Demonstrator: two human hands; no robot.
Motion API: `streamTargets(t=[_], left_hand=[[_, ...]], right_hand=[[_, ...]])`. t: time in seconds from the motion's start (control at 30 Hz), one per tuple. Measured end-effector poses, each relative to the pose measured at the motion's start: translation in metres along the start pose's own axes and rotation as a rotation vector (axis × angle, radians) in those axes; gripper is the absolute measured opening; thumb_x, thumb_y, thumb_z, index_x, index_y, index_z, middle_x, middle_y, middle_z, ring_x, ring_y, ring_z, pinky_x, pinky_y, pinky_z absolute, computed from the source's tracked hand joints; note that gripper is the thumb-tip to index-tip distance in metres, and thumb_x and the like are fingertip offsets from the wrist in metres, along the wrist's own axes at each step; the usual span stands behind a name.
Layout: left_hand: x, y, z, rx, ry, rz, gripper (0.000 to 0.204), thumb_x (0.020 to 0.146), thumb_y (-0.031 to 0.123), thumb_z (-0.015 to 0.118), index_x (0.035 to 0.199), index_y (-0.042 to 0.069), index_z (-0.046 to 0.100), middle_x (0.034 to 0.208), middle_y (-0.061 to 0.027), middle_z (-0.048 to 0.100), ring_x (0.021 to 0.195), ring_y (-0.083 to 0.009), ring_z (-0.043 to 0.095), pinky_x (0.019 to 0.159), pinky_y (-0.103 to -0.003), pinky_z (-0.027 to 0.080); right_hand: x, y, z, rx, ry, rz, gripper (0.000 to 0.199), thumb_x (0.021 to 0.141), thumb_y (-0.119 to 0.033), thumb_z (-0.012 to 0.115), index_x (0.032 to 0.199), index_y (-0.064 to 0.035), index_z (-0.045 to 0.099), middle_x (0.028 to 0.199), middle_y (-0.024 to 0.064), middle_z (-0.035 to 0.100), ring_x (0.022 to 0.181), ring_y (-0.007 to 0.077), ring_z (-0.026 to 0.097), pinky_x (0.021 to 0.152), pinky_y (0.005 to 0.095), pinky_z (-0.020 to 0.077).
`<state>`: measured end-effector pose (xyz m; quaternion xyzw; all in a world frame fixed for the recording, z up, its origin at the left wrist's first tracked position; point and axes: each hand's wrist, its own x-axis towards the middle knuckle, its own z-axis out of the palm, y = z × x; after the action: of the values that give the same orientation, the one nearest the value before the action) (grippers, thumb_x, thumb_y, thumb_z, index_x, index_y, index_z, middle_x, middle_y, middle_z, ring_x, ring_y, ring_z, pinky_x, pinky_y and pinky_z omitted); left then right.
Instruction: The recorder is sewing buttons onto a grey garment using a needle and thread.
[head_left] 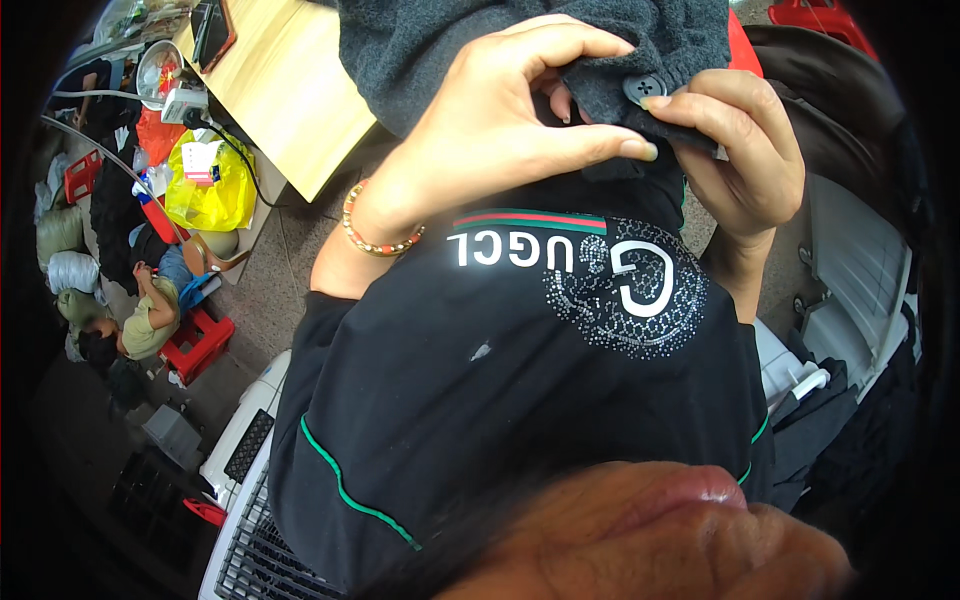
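My left hand: my left hand (500, 130) is up high in front of my chest, fingers curled shut, pinching the edge of the dark grey cloth (430, 50).
My right hand: my right hand (740, 150) is curled shut too, and it pinches the same cloth edge just under the button.
Button: the small dark button (645, 88) sits on the cloth right between my two hands, touching my right fingertip.
Which way: the button is just to the right of my left thumb tip and just above my right pointer finger.
Nearer hand: I think my right hand is closer to the button.
Long way of the cloth: the cloth edge runs sideways from one hand to the other.
Bracelet: a bead bracelet (375, 235) is on my left wrist.
Table: a light wood table (290, 100) is behind the cloth, up and to the left.
Yellow bag: a yellow bag (215, 190) sits on the floor by the table. It looks full, but I cannot tell what is in it.
Red stool: a red stool (200, 345) stands on the floor, well away from my hands.
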<state>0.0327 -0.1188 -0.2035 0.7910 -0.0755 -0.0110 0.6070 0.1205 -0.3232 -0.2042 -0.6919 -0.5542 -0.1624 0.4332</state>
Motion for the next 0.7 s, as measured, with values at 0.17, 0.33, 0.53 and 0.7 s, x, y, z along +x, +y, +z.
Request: streamTargets(t=[0.17,0.33,0.53,0.7], left_hand=[[0.005,-0.017,0.003,0.143,0.14,0.25,0.047,0.073,0.002,0.082,0.115,-0.004,0.063,0.11,-0.0069,0.063,0.087,-0.0109,0.064,0.075,-0.021,0.051],[0.007,-0.022,0.0,0.208,0.237,0.435,0.034,0.072,0.002,0.08,0.102,-0.005,0.067,0.092,-0.0112,0.067,0.084,-0.0165,0.065,0.076,-0.025,0.051],[0.006,-0.028,-0.002,0.188,0.221,0.435,0.03,0.067,0.006,0.078,0.094,0.0,0.066,0.086,-0.0126,0.068,0.076,-0.0245,0.068,0.068,-0.03,0.054],[0.001,-0.022,-0.005,0.248,0.084,0.38,0.03,0.068,0.005,0.078,0.095,0.001,0.066,0.086,-0.0118,0.066,0.075,-0.0256,0.067,0.066,-0.031,0.054]], right_hand=[[0.001,0.004,0.006,0.129,-0.005,0.069,0.03,0.064,0.01,0.071,0.093,0.0018,0.072,0.086,0.0105,0.065,0.074,0.0166,0.064,0.06,0.0248,0.0493],[0.002,0.005,0.001,0.259,-0.09,0.203,0.031,0.067,0.012,0.072,0.097,0.0035,0.071,0.09,0.012,0.066,0.083,0.0199,0.065,0.072,0.0259,0.05],[0.009,0.02,0.004,0.418,-0.226,0.323,0.05,0.067,0.005,0.072,0.116,-0.0028,0.065,0.117,0.0086,0.059,0.07,0.0087,0.053,0.057,0.0203,0.0422],[0.015,0.028,0.004,0.588,-0.389,0.383,0.048,0.067,-0.006,0.07,0.115,-0.0033,0.065,0.108,0.006,0.062,0.069,0.0069,0.051,0.057,0.0204,0.04]])
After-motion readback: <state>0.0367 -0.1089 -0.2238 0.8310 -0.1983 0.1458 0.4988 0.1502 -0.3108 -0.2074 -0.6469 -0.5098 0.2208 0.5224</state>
